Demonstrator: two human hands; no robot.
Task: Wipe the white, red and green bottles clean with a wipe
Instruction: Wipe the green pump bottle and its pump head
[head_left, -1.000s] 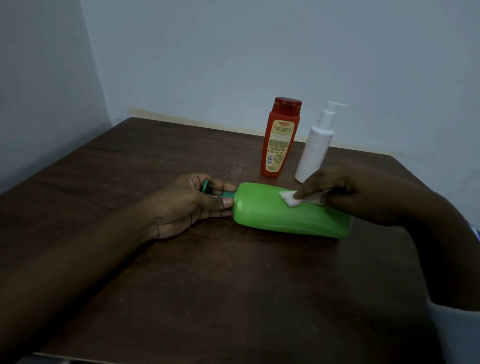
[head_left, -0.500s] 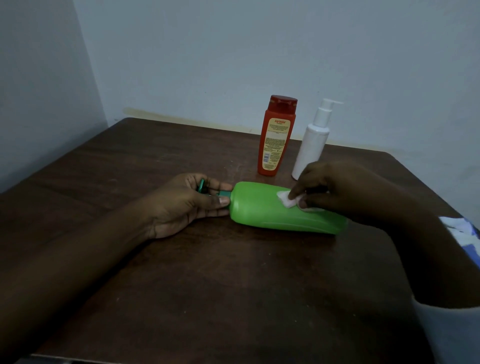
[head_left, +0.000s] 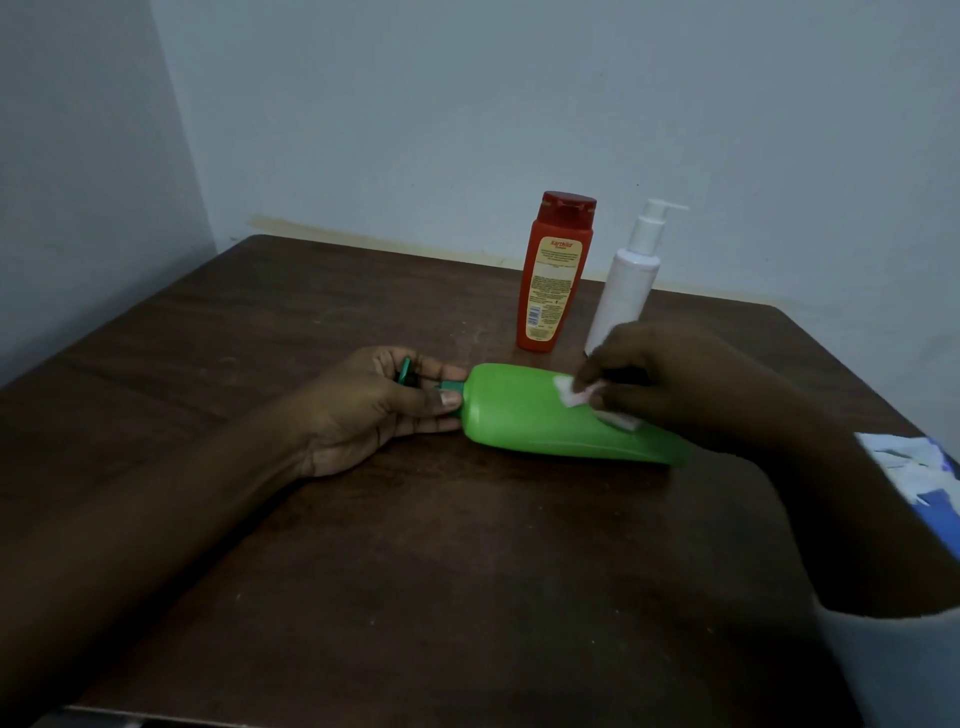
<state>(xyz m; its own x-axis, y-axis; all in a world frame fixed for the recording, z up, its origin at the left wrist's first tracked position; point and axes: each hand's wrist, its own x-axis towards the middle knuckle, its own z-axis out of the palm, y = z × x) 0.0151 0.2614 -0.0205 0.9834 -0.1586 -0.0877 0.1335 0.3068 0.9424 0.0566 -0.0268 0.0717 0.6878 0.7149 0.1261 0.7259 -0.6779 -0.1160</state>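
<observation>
The green bottle (head_left: 545, 415) lay on its side near the middle of the worktop (head_left: 363, 571), cap end toward the left edge, base toward the right edge. It had a bright, plain green body and a darker green cap (head_left: 451, 385), whose lid (head_left: 404, 370) was flipped open.

My left hand (head_left: 374, 410) gripped that cap end: thumb laid along the neck, fingers curled over the open lid, forearm resting flat on the wood. My right hand (head_left: 691, 384) reached in from the right edge, fingers bunched and pinching the white wipe (head_left: 574, 392), pressing it onto the upper face of the bottle about mid-body. One bit of wipe showed ahead of my fingertips and another under the hand. My blue-and-white sleeve (head_left: 914, 467) sat at the right of the view.

Toward the far edge, the red bottle (head_left: 553, 275) stood upright with its label facing me. The white pump bottle (head_left: 626, 280) stood upright just beside it on the right, its base hidden behind my right hand.

The worktop was dark brown wood. Pale blue-grey walls (head_left: 519, 104) met in a corner off its far left corner.
</observation>
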